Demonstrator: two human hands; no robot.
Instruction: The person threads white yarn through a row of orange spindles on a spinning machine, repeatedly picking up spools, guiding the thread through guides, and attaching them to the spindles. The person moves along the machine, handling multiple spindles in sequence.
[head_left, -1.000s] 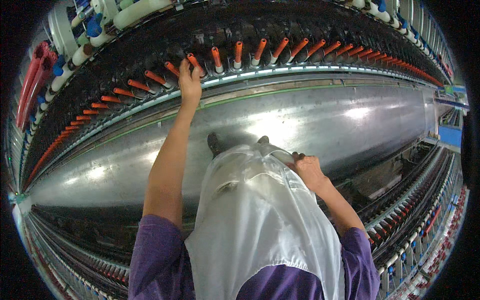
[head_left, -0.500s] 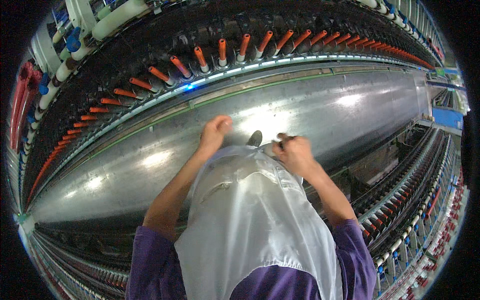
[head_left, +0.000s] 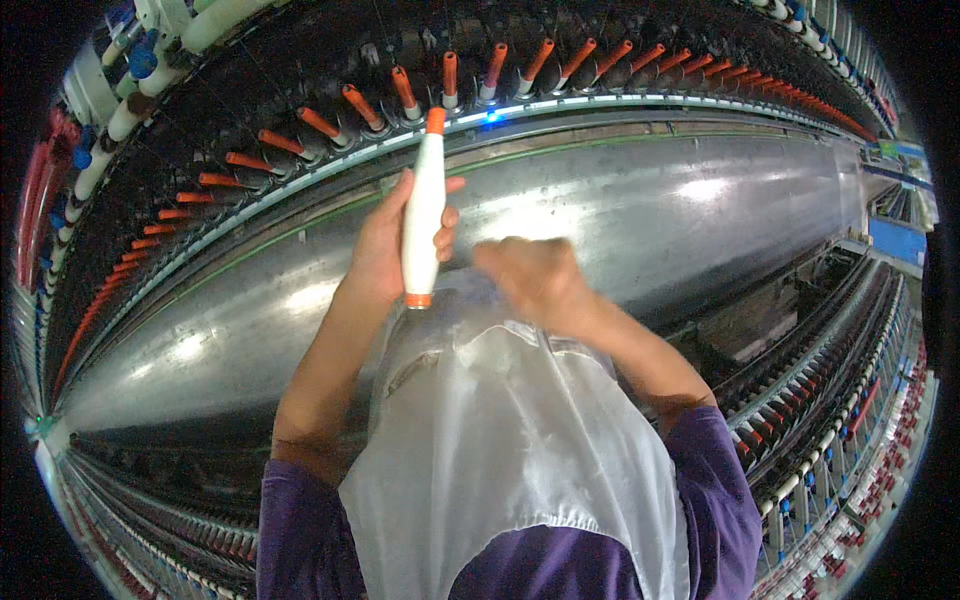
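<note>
My left hand is wrapped round a bobbin of white yarn with orange ends, its fingers closed about the middle. The bobbin stands nearly upright in view, its top tip in front of the row of spindles. Just to its right, my right hand is curled and blurred by motion, apart from the bobbin. Whatever lies inside its fingers is hidden. Both hands are above the white apron.
A long row of orange tubes on spindles curves along the machine ahead. A blue light shines on the rail below them. The grey metal floor runs between the machines. Behind on the right stands another machine with similar spindles.
A yarn bobbin now shows in my left hand, which has moved up and left. My right hand has shifted left and up. The blue light has travelled right along the rail.
</note>
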